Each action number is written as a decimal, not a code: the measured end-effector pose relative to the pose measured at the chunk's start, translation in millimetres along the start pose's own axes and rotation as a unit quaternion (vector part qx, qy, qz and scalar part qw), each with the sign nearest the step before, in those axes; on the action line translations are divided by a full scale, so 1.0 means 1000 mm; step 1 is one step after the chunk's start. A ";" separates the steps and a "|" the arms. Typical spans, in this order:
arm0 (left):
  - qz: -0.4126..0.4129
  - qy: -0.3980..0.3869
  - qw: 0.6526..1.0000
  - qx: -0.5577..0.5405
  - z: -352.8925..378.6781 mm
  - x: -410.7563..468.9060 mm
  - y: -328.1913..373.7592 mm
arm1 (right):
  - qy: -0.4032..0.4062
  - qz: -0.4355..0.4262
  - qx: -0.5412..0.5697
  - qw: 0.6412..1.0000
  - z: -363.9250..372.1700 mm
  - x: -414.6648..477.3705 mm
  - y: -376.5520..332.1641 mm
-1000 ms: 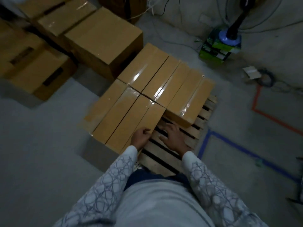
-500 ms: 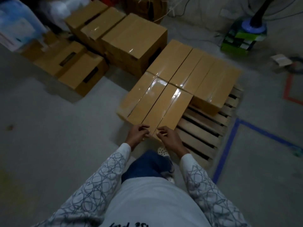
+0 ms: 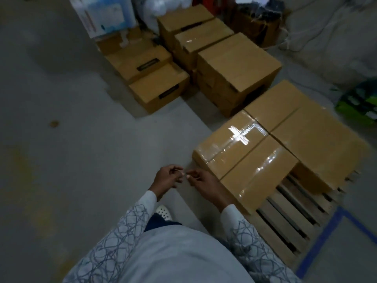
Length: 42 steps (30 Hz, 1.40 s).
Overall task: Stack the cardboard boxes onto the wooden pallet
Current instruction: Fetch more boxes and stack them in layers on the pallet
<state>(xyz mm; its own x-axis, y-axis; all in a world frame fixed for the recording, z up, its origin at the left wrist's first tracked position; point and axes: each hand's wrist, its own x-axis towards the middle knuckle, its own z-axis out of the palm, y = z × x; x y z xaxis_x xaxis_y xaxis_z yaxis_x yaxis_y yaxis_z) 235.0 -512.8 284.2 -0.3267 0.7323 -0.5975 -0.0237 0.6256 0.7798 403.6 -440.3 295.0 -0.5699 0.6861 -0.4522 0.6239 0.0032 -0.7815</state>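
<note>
A wooden pallet (image 3: 285, 227) lies on the floor at the lower right, its near slats bare. Several taped cardboard boxes sit on it in one layer; the nearest box (image 3: 259, 172) reaches the pallet's left front corner. More cardboard boxes stand on the floor at the back, among them a large one (image 3: 238, 64) and a low one with a handle slot (image 3: 159, 88). My left hand (image 3: 166, 177) and my right hand (image 3: 204, 185) hover close together just left of the nearest box, fingers loosely curled, holding nothing.
Blue tape (image 3: 322, 242) marks the floor beside the pallet's right edge. A green carton (image 3: 359, 103) sits at the far right. White bags and a blue-printed package (image 3: 104, 15) crowd the back. Bare grey concrete spreads to the left. My white shoe (image 3: 164, 212) shows below my hands.
Both hands have come off the pallet and the nearest box and now hover free. My view has swung left, bringing the floor boxes toward the centre.
</note>
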 end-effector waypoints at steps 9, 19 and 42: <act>-0.037 0.153 0.980 -0.121 -0.207 0.076 0.045 | -0.091 -0.028 0.001 0.995 0.051 0.175 -0.156; -0.046 0.201 0.964 -0.169 -0.350 0.289 0.152 | -0.135 -0.035 -0.025 0.990 0.024 0.460 -0.281; -0.152 -0.086 0.975 0.136 -0.498 0.867 0.336 | 0.209 0.314 0.280 0.883 0.003 0.954 -0.288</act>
<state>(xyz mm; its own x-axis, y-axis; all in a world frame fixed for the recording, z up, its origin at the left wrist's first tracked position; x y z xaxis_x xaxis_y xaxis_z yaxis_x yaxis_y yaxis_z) -526.6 198.3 121.0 -0.1798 0.5215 -0.8341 0.1638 0.8519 0.4974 -321.4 211.0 87.2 0.1140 0.6333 -0.7655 0.3182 -0.7532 -0.5758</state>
